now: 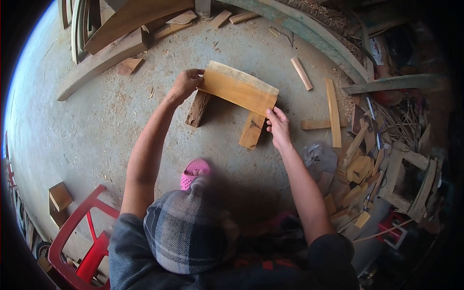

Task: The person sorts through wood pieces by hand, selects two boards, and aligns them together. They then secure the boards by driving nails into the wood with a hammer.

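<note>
A flat light-brown wooden board [239, 88] is held across two short wooden blocks on a concrete floor. My left hand [186, 83] grips the board's left end. My right hand [278, 126] pinches its lower right corner. Under the left end lies a dark rough block [198, 109]. Under the right end a paler block [252, 130] sticks out toward me. The board looks tilted, its right end nearer me.
Offcuts and sticks [332, 112] litter the floor to the right, with a heap of scrap wood [382, 164]. Long planks [104, 58] lie at the upper left. A red plastic chair [79, 241] stands at the lower left, and a pink sandal [193, 171] shows below the board.
</note>
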The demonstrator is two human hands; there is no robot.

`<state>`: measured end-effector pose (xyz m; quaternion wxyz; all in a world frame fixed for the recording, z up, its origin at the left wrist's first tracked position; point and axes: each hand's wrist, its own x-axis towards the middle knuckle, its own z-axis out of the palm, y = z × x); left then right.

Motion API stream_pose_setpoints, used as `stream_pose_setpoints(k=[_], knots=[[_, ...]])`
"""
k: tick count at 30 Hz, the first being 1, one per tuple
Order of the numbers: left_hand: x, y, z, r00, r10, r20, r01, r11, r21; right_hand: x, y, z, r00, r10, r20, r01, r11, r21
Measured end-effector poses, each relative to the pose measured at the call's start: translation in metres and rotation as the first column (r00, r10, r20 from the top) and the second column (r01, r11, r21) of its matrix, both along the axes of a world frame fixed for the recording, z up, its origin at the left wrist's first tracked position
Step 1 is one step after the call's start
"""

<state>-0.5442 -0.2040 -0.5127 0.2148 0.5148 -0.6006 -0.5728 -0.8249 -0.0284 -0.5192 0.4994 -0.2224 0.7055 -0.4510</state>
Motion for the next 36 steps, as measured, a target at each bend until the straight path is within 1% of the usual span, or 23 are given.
stream_pose_setpoints(k=[5, 8, 10, 13, 16, 19, 21, 25, 27, 28, 29, 30, 31, 32, 33, 34, 35, 36], knots=[[-0.002, 0.002, 0.002, 0.999, 0.02, -0.027, -0.02, 1.0, 0.019, 0.005, 0.001, 0.001, 1.0, -0.028, -0.01, 0.028, 1.0, -0.008], [0.0, 0.003, 0.0, 0.997, 0.048, -0.055, -0.045, 0.997, 0.056, 0.005, 0.001, 0.001, 0.999, -0.033, -0.029, 0.033, 0.999, -0.017], [0.003, 0.001, -0.001, 0.991, 0.041, -0.127, -0.026, 0.992, 0.123, 0.006, 0.0, 0.0, 0.999, -0.035, -0.036, 0.034, 0.999, -0.013], [0.004, 0.002, -0.001, 0.987, 0.063, -0.149, -0.039, 0.987, 0.156, 0.003, 0.0, -0.001, 0.998, -0.027, -0.061, 0.026, 1.0, -0.018], [0.004, 0.003, -0.003, 0.983, 0.093, -0.161, -0.067, 0.985, 0.158, 0.002, -0.001, -0.003, 0.998, -0.035, -0.056, 0.033, 0.999, -0.024], [0.004, 0.002, -0.005, 0.987, 0.074, -0.143, -0.053, 0.988, 0.143, 0.0, -0.002, -0.002, 0.999, -0.006, -0.054, 0.005, 1.0, -0.014], [0.004, 0.003, -0.004, 0.989, 0.07, -0.127, -0.052, 0.989, 0.138, -0.001, -0.004, -0.002, 0.998, 0.009, -0.063, -0.012, 0.999, -0.049], [0.004, 0.003, 0.0, 0.99, 0.067, -0.123, -0.049, 0.988, 0.147, -0.004, -0.005, 0.001, 0.996, 0.042, -0.072, -0.043, 0.999, -0.011], [0.004, 0.004, 0.001, 0.99, 0.074, -0.118, -0.057, 0.988, 0.143, -0.011, -0.004, 0.009, 0.988, 0.15, -0.023, -0.149, 0.988, 0.041], [0.003, 0.005, 0.001, 0.991, 0.078, -0.112, -0.062, 0.988, 0.142, -0.016, -0.003, 0.016, 0.989, 0.143, -0.025, -0.141, 0.989, 0.043], [0.003, 0.005, 0.002, 0.994, 0.074, -0.078, -0.063, 0.99, 0.128, -0.026, 0.001, 0.025, 0.949, 0.284, -0.138, -0.267, 0.955, 0.133], [0.004, 0.005, 0.0, 0.997, 0.062, -0.045, -0.056, 0.992, 0.116, -0.037, 0.008, 0.037, 0.878, 0.419, -0.233, -0.365, 0.899, 0.241], [0.004, 0.005, -0.004, 0.997, 0.072, -0.038, -0.068, 0.991, 0.117, -0.059, 0.014, 0.048, 0.686, 0.642, -0.342, -0.558, 0.766, 0.318], [0.006, 0.006, -0.007, 0.998, 0.063, -0.014, -0.062, 0.993, 0.101, -0.083, 0.028, 0.062, 0.553, 0.746, -0.372, -0.661, 0.664, 0.35], [0.007, 0.008, -0.007, 0.997, 0.063, -0.048, -0.057, 0.991, 0.118, -0.103, 0.041, 0.077, 0.522, 0.774, -0.36, -0.651, 0.633, 0.419], [0.008, 0.007, -0.012, 0.998, 0.05, -0.026, -0.046, 0.991, 0.129, -0.125, 0.062, 0.088, 0.5, 0.798, -0.335, -0.628, 0.601, 0.494], [0.01, 0.009, -0.013, 0.997, 0.053, -0.048, -0.046, 0.991, 0.129, -0.147, 0.088, 0.095, 0.527, 0.775, -0.349, -0.585, 0.628, 0.513], [0.012, 0.009, -0.016, 0.997, 0.053, -0.063, -0.044, 0.991, 0.128, -0.177, 0.121, 0.089, 0.619, 0.716, -0.322, -0.547, 0.687, 0.478]])
